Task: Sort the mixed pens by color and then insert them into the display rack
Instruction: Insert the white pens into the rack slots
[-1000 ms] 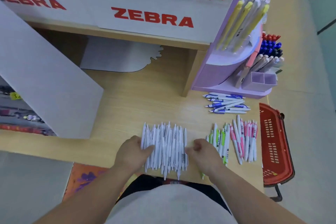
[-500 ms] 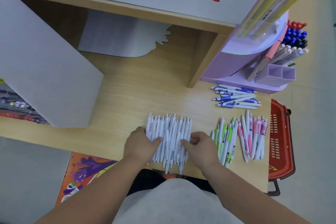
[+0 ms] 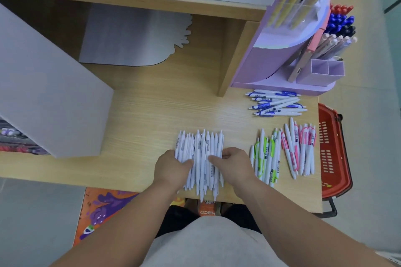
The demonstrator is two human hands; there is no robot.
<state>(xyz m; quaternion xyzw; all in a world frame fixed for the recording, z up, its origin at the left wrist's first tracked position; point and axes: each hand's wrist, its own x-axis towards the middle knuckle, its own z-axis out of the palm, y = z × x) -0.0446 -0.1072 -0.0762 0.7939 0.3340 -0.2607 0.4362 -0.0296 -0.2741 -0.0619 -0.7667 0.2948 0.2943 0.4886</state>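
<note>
A: You stand at a pale wooden tabletop (image 3: 152, 115), and the white pens (image 3: 202, 147) lie bunched near its front edge, pointing lengthwise away from you.

B: Your left hand (image 3: 173, 169) clasps the bunch's left side with its thumb across the top. Your right hand (image 3: 235, 166) clasps the right side the same way.

A: Just right of the bunch lie the green-clipped pens (image 3: 265, 158), then the pink-clipped pens (image 3: 300, 147).

B: Farther back and to the right are the blue-clipped pens (image 3: 275, 103), and the lilac display rack (image 3: 271, 67) is behind them. Farthest right, past the table edge, sits a red basket (image 3: 334, 154).
</note>
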